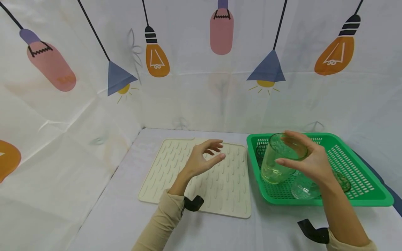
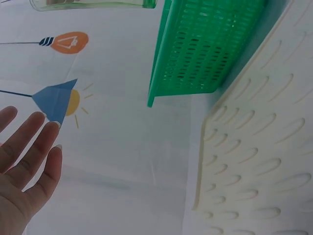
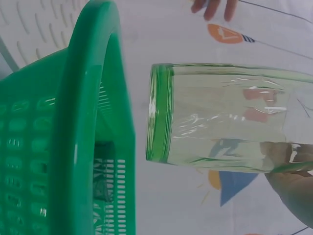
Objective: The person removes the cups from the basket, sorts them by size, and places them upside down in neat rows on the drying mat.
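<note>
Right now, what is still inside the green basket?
In the green basket lie a clear glass, a green glass partly behind the right hand, and a dark glass behind the lifted green tumbler.

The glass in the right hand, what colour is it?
The glass is clear, pale green, best seen in the right wrist view.

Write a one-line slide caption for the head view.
Right hand lifts a green glass above the green basket while the open left hand hovers over the cream mat.

A white table [image 1: 110,216] carries two things. A cream mat [image 1: 226,195] lies beside a green basket [image 1: 370,188], edges nearly touching.
</note>
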Available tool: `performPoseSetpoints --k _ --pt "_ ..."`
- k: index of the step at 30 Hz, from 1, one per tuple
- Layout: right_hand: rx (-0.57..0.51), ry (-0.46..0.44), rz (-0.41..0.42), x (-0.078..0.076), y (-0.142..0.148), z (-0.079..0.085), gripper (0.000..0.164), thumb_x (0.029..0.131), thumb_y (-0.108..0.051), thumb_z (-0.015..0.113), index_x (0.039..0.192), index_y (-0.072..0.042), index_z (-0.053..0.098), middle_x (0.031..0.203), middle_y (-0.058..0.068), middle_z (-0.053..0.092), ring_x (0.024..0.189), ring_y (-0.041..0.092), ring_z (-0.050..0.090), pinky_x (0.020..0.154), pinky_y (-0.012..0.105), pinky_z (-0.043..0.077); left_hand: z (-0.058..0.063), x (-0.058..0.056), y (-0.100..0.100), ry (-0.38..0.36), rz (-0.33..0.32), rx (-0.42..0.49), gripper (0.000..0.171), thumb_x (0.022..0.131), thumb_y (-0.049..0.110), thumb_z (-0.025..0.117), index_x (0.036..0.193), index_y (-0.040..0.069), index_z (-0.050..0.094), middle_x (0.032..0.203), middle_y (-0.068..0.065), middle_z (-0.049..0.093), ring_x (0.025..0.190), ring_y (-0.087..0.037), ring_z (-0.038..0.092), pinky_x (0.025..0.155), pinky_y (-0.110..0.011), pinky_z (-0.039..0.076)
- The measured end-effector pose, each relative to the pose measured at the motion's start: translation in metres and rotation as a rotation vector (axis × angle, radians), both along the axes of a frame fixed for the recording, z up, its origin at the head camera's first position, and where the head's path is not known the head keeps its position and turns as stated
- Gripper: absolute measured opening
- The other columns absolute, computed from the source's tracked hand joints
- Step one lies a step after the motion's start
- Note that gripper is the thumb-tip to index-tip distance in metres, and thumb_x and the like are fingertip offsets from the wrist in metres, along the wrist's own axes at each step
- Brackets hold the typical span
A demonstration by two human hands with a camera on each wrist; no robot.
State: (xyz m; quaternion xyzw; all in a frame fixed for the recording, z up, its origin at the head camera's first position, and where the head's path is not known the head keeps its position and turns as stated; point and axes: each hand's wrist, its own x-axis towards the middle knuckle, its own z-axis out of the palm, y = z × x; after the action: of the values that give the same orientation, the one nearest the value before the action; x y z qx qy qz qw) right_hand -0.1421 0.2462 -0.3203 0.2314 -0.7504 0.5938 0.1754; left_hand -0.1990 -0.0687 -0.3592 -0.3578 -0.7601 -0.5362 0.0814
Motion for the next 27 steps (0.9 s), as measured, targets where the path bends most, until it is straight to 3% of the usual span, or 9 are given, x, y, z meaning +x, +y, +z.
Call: performPoseSetpoints --k 8,12,19,27 --pt "0.121 -0.013 -0.028 -0.002 -0.011 0.007 0.077 0.063 0.02 0.075 0.133 0.006 0.047 0.124 0.003 0.056 0.113 0.003 0.056 0.079 0.013 0.051 0.004 0.001 0.008 -0.016 -0.03 0.017 0.047 0.082 0.003 0.066 0.128 -0.001 0.053 0.113 -0.022 0.063 0.097 -0.038 0.062 0.081 -0.051 0.051" --pt "0.153 -0.008 -0.032 -0.004 -0.017 0.008 0.078 0.062 0.019 0.076 0.133 0.005 0.048 0.124 0.0 0.056 0.113 0.003 0.055 0.085 0.012 0.048 0.007 0.004 0.012 -0.024 -0.026 0.009 0.046 0.083 0.005 0.066 0.127 0.001 0.055 0.112 -0.018 0.065 0.097 -0.032 0.064 0.081 -0.047 0.052" --pt "0.097 0.04 0.05 -0.009 -0.03 0.006 0.079 0.059 0.02 0.077 0.131 0.009 0.047 0.122 0.005 0.058 0.112 0.008 0.056 0.089 0.016 0.048 0.009 0.007 0.017 -0.006 -0.058 0.014 0.044 0.087 0.022 0.064 0.127 0.006 0.055 0.112 -0.014 0.065 0.097 -0.033 0.063 0.081 -0.038 0.053" --pt "0.037 0.096 0.156 -0.015 -0.047 0.003 0.082 0.055 0.017 0.081 0.129 0.015 0.045 0.12 0.005 0.06 0.11 0.012 0.057 0.094 0.018 0.046 0.012 0.009 0.026 -0.004 -0.1 -0.004 0.06 0.088 0.049 0.059 0.131 0.007 0.053 0.115 -0.013 0.064 0.1 -0.026 0.063 0.084 -0.032 0.052"
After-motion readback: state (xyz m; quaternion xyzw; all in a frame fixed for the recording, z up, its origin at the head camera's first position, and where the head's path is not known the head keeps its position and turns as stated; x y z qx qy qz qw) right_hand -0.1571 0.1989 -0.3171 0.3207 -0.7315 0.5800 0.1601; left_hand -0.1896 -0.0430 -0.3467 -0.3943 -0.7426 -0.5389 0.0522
